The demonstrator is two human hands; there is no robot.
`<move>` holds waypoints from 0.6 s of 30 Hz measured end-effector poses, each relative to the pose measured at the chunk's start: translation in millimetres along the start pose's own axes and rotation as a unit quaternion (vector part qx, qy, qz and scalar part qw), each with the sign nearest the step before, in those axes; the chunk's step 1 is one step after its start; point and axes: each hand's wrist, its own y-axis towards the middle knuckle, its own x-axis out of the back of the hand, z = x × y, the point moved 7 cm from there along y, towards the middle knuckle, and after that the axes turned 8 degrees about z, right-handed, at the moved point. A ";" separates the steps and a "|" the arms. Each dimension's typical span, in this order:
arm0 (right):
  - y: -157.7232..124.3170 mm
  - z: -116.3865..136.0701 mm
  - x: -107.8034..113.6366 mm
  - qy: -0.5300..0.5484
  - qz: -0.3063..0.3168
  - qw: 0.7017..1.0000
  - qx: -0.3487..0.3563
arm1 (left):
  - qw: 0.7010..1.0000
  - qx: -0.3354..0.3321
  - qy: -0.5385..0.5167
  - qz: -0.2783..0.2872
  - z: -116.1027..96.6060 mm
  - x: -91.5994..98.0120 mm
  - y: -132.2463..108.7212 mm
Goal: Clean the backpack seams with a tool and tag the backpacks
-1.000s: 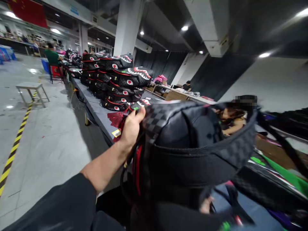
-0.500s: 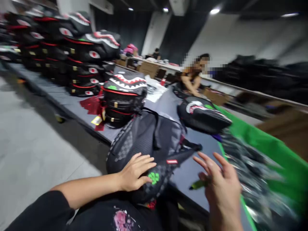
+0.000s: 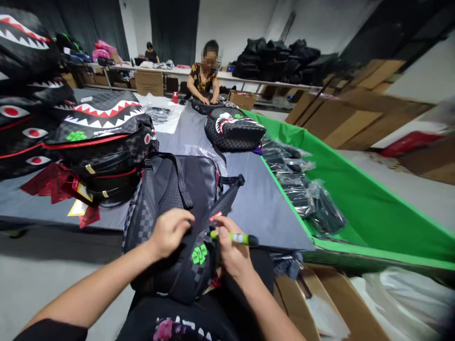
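Note:
A black checkered backpack [image 3: 185,180] lies in front of me with its back panel and shoulder straps up, over the table's near edge and against my lap. A green patch [image 3: 199,255] and a small red label sit on one strap. My right hand [image 3: 232,248] is closed around a yellow-green marker pen [image 3: 237,238] with a dark end, beside that strap. Above the back panel, my left hand [image 3: 170,233] has its fingers curled together; whatever they may pinch does not show.
Shark-mouth backpacks [image 3: 103,118] are stacked at left, with red tags hanging. Another backpack [image 3: 234,130] lies farther along the grey table [image 3: 263,203]. A green-lined bin [image 3: 341,199] holds plastic-wrapped items at right. A co-worker [image 3: 204,80] handles a bag at the far end.
My view has swung right. My left hand has lifted off the backpack and curled; my right hand has come in from the right to the strap, with the marker pen still in it.

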 end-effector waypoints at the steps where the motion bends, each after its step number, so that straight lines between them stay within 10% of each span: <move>1: 6.1 1.6 0.3 -0.016 -0.013 1.000 0.024 | 0.999 0.018 0.021 -0.027 13.4 11.7 17.0; 4: 24.8 19.4 -24.6 -0.077 0.029 0.979 0.185 | 0.996 -0.025 0.082 0.011 39.3 15.9 81.5; 8: 24.0 10.2 -50.4 -0.217 0.085 0.915 0.330 | 0.957 -0.150 0.193 0.160 50.1 -28.0 145.8; 13: -4.4 -46.8 -2.3 -0.174 -0.053 0.956 0.231 | 0.874 -0.237 0.317 0.283 42.5 -89.1 154.3; 18: -16.0 -95.9 9.4 -0.075 -0.156 0.983 0.058 | 0.863 -0.276 0.276 0.320 44.9 -97.6 148.6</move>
